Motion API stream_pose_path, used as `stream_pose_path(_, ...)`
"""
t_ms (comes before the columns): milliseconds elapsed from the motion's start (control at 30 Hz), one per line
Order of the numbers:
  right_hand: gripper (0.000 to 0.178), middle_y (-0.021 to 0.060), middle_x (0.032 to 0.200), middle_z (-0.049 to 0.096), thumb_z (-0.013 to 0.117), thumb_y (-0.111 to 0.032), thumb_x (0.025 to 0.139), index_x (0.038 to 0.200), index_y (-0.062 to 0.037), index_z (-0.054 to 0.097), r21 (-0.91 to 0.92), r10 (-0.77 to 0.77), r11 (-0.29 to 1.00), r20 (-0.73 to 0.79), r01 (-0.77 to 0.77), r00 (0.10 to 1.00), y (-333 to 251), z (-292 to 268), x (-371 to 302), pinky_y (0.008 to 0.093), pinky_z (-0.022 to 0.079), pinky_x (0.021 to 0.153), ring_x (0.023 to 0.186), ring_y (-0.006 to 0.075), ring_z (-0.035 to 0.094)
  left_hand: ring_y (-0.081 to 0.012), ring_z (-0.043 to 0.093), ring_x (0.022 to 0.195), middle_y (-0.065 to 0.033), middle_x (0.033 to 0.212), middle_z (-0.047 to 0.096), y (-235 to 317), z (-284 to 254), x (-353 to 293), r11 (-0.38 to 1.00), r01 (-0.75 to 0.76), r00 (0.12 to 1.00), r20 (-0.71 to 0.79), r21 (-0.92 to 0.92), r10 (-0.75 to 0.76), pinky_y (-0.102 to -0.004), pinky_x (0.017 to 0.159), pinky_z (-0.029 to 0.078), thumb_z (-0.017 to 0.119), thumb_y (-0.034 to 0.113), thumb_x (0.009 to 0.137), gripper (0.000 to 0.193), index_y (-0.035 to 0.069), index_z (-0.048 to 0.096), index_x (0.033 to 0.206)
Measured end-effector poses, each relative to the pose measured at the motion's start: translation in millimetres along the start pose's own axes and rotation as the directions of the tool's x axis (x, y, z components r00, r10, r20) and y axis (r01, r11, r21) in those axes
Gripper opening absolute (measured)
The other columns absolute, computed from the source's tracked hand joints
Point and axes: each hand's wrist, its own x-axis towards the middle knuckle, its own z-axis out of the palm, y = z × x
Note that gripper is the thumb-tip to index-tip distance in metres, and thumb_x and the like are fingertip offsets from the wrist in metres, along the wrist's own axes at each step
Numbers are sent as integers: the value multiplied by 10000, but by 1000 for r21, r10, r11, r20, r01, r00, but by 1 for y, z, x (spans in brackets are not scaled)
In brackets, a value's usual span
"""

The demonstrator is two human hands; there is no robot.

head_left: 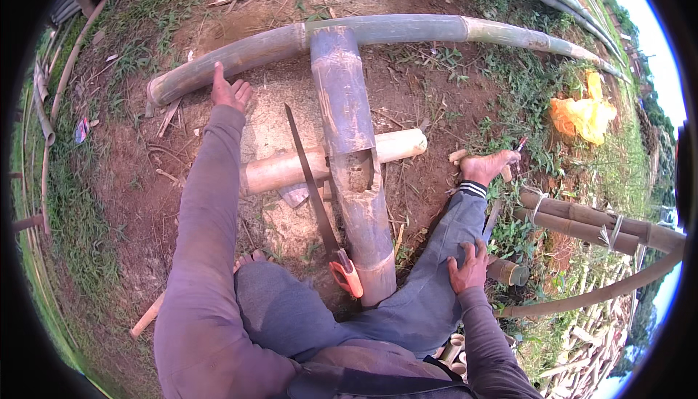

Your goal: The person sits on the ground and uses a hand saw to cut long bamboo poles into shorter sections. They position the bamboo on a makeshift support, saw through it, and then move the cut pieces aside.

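My left hand (pixel 231 93) reaches forward with fingers apart, one finger against the near side of a long curved green bamboo pole (pixel 392 29). My right hand (pixel 467 266) rests on my right lower leg, fingers spread and holding nothing. A thick bamboo length (pixel 342 93) runs from that pole back between my legs, with a notch (pixel 358 170) cut in its upper side. Under it crosses a paler bamboo piece (pixel 402 144). Left of the thick length lies a handsaw (pixel 313 181), its orange handle (pixel 347 275) toward me and touching the bamboo.
Sawdust (pixel 280 130) covers the soil beside my left arm. An orange plastic bag (pixel 584 112) lies in the grass at right. Tied bamboo poles (pixel 582 221) stretch along the right, near a heap of bamboo offcuts (pixel 589 341). My bare right foot (pixel 488 166) is on the ground.
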Motion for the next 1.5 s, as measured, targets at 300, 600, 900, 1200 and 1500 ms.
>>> stream_pose_path(300,583,205,1615,365,753,-380,895,1400,-153,571,9,77,997,80,-78,994,21,-13,-5,495,423,1185,1452,457,404,-372,309,1516,-142,1630,339,3,31,28,906,-17,998,41,-424,38,-581,1263,230,836,742,678,1154,190,388,1587)
stream_pose_path(600,596,219,1598,371,777,-376,866,1380,-160,568,18,119,992,101,-121,988,22,-13,-1,516,435,1167,1435,464,421,-340,445,1389,-122,1515,478,3,32,32,912,-59,997,23,-407,75,-561,1157,346,803,754,712,1007,210,495,1502)
stream_pose_path(900,564,232,1583,380,807,-314,840,1327,-153,574,36,76,996,64,-78,995,22,-7,3,520,430,1157,1414,478,430,-356,444,1359,-104,1532,467,44,34,25,901,-131,968,145,-413,207,-621,1105,363,805,765,706,972,244,512,1472)
stream_pose_path(1200,572,220,1580,388,814,-311,834,1330,-136,587,-6,76,997,23,-76,997,14,-8,1,520,446,1151,1412,466,438,-390,387,1492,-117,1582,452,111,64,-100,793,-287,718,428,-537,549,-770,1202,250,929,645,639,1091,227,448,1524)
stream_pose_path(1500,606,227,1614,356,797,-340,851,1376,-134,577,-30,129,991,38,-128,991,-4,-12,2,524,450,1151,1422,473,431,-331,434,1478,-85,1560,497,52,-38,-205,910,-109,844,445,-401,298,-709,1236,250,947,621,638,1103,200,450,1528)
